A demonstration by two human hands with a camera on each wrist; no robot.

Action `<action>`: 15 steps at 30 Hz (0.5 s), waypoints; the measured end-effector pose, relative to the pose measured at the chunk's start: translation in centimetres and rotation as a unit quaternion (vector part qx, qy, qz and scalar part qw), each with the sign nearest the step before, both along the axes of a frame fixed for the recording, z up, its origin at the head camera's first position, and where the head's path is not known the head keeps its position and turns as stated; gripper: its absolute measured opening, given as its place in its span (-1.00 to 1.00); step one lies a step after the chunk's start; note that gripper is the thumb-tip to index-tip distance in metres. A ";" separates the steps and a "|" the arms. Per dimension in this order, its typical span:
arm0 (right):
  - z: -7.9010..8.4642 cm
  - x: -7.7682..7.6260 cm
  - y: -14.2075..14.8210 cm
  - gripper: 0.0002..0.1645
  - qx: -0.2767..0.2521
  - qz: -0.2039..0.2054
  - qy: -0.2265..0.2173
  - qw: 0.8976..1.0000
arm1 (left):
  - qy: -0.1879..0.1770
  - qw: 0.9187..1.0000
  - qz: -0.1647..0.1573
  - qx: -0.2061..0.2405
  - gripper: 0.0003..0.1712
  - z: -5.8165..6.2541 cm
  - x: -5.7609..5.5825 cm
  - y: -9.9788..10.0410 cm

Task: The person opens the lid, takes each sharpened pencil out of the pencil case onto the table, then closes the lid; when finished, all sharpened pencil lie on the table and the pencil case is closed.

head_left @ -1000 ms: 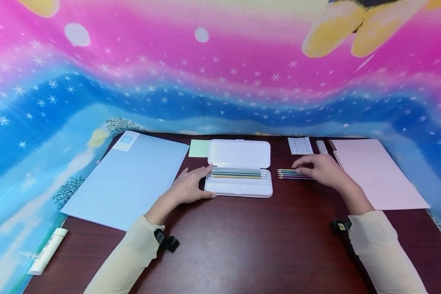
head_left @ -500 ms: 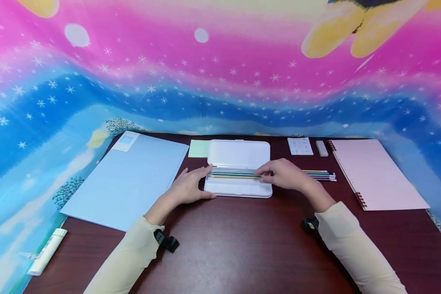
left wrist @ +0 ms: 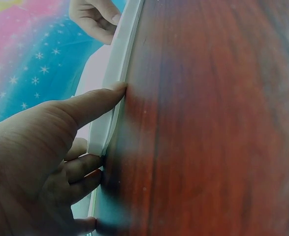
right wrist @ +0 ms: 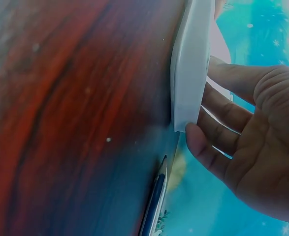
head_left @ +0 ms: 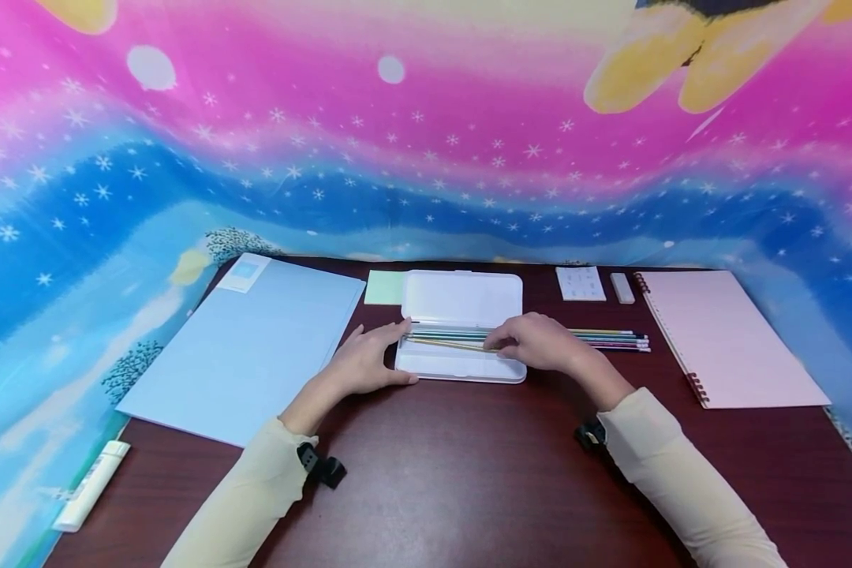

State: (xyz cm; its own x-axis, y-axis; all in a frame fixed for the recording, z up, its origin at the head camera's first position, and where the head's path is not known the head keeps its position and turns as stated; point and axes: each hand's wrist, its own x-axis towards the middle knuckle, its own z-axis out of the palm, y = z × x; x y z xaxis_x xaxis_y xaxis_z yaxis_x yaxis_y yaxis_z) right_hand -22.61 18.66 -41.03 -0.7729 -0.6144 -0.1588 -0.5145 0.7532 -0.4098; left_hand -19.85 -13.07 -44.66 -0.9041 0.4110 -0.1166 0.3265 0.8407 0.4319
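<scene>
A white pencil case (head_left: 461,369) lies with its lid raised back in the head view, several pencils (head_left: 443,334) in its rear part. My left hand (head_left: 360,359) grips the case's left end, thumb on the front edge and fingers at the side; the left wrist view shows the thumb (left wrist: 97,104) against the rim. Over the case's right end, my right hand (head_left: 536,341) pinches a gold pencil (head_left: 447,344), slanted with its right end towards the front. The fingers hide that end. In the right wrist view, the right hand (right wrist: 252,118) reaches over the case's end wall.
Several coloured pencils (head_left: 610,339) lie right of the case, partly behind the right hand. Farther right are a white eraser (head_left: 621,288), a small printed paper (head_left: 580,282) and a pink spiral notebook (head_left: 734,339). A blue folder (head_left: 255,347), green sticky notes (head_left: 383,287) and a white tube (head_left: 92,485) are left.
My right hand has moved left from the loose pencils to the case. The gold pencil, lying straight before, now slants with its right end nearer the front. My left hand has stayed still.
</scene>
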 end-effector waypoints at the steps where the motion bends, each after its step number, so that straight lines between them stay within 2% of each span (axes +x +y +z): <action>1: 0.0 0.0 0.0 -0.70 -0.001 -0.001 -0.003 1.000 | -0.001 1.000 0.000 0.001 0.14 0.0 0.0 0.0; 15: -0.6 -0.1 -0.2 -0.69 0.001 0.004 -0.018 1.000 | -0.002 1.000 0.002 0.001 0.14 0.0 0.0 0.0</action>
